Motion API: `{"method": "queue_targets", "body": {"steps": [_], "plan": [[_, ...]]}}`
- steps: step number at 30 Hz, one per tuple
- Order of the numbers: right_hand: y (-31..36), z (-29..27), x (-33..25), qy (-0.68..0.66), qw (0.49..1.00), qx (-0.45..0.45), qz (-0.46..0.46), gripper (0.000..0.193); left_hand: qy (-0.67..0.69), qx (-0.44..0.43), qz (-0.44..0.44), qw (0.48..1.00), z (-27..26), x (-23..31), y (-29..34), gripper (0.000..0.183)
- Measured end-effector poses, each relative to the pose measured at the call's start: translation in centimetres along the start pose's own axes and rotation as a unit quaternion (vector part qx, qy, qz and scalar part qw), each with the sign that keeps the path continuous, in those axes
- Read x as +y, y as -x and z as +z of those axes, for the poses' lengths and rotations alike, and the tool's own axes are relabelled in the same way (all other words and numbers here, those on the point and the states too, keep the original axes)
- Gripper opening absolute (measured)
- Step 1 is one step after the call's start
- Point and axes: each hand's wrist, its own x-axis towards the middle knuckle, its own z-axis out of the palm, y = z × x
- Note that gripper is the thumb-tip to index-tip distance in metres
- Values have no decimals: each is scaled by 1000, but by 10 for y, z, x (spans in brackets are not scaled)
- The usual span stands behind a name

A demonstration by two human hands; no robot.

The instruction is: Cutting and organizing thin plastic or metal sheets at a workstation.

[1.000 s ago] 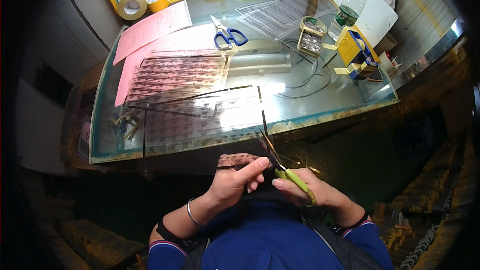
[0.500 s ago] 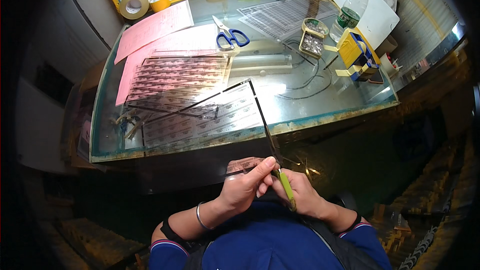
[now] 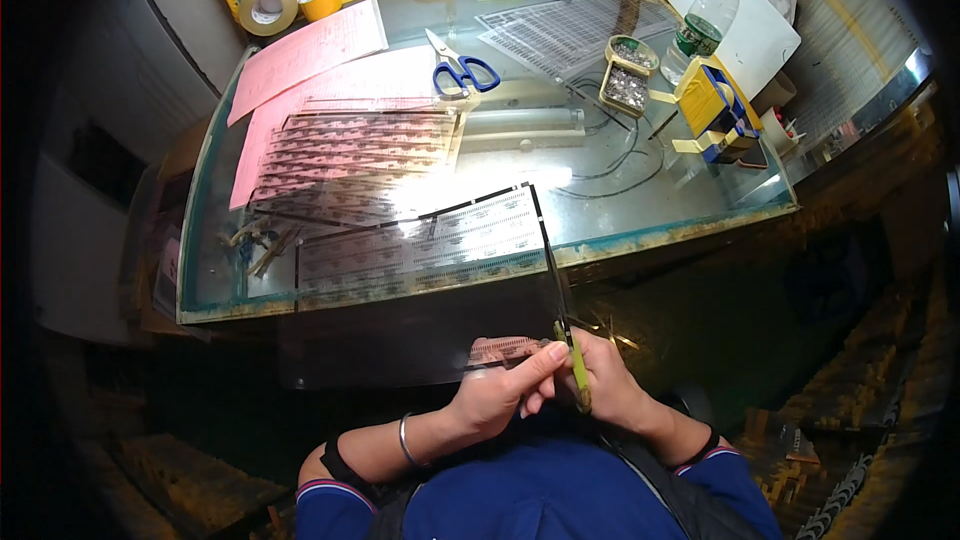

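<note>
A large see-through film sheet (image 3: 480, 230) with fine printed rows and a black strip border spans the front edge of the glass table. Its lower part hangs over the dark space before me. My left hand (image 3: 495, 398) pinches the sheet's lower right corner between thumb and fingers. My right hand (image 3: 612, 388) is closed around a slim lime-green-handled tool (image 3: 580, 372), held upright against the sheet's right border. The tool's working end is too small and dark to make out. Both hands nearly touch.
Blue-handled scissors (image 3: 462, 77) lie on the glass table (image 3: 640, 225). Further printed films (image 3: 350, 155) rest over pink papers (image 3: 310, 50) at left. A box of silvery bits (image 3: 626, 90), a plastic bottle (image 3: 708, 22) and a yellow-blue tape dispenser (image 3: 716, 110) stand at right.
The film sheet has shifted right and toward me, its top corner now lower. My left hand has moved slightly right and down with it; the green tool now stands more upright.
</note>
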Motion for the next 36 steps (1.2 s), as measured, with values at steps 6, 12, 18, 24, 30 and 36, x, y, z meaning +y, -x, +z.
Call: {"method": "queue_targets", "body": {"steps": [6, 12, 18, 24, 30, 36], "plan": [[0, 2, 3, -36, 999, -3, 31, 9, 23, -22, 7, 999, -2, -3, -1, 20], [1, -2, -2, 1, 999, -8, 40, 12, -16, -18, 24, 999, -1, 3, 2, 20], [3, -2, -13, -57, 997, -22, 57, 19, 5, 14, 19, 1000, 0, 7, 2, 23], [1, -2, -10, -33, 998, -15, 50, 18, -14, -11, 14, 1000, -2, 5, 3, 21], [0, -1, -6, -33, 999, -1, 37, 17, -14, -13, 7, 1000, 3, 6, 4, 21], [0, -2, -12, 17, 1000, 5, -15, 15, 3, -19, 9, 1000, 2, 1, 3, 22]]}}
